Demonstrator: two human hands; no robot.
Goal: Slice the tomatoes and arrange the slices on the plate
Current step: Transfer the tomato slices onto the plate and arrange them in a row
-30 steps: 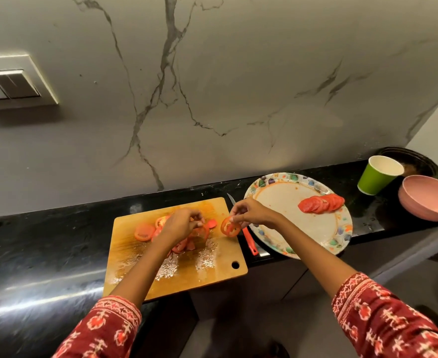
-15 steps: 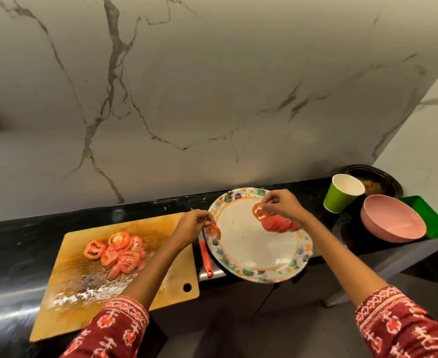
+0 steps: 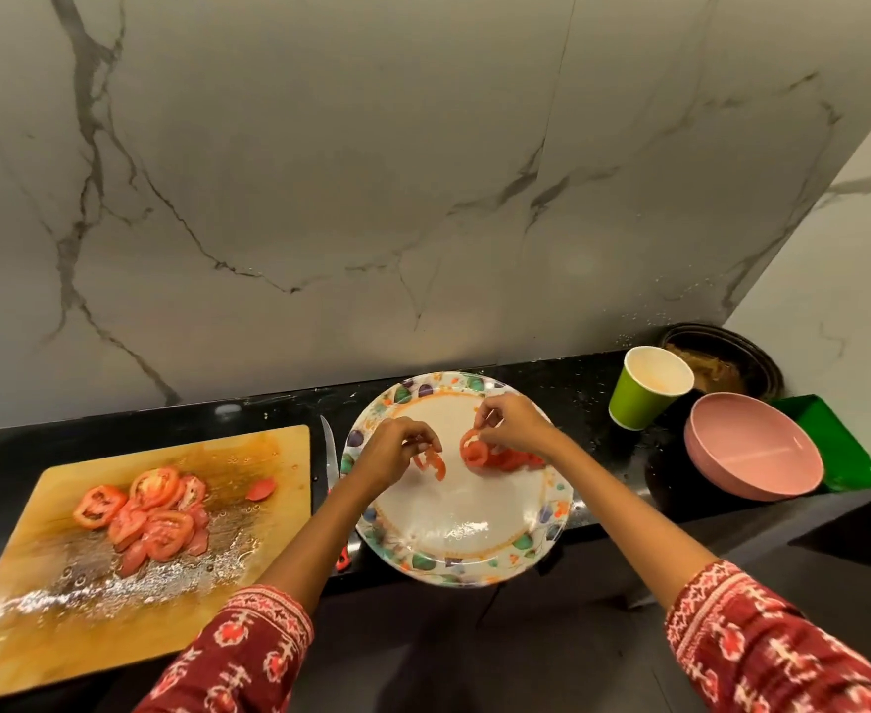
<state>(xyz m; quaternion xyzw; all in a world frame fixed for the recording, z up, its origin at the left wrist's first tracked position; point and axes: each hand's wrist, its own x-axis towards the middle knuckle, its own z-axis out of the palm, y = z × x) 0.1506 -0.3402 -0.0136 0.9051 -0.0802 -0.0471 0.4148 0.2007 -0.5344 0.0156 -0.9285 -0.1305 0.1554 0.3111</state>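
Both hands pinching tomato slices: left hand (image 3: 389, 455), right hand (image 3: 518, 425)

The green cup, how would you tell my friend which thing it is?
Look along the black counter to its right end, past the flowery plate. The green cup stands upright there, just left of the pink bowl. It is the only tall, open-topped thing there, bright green outside and pale inside.
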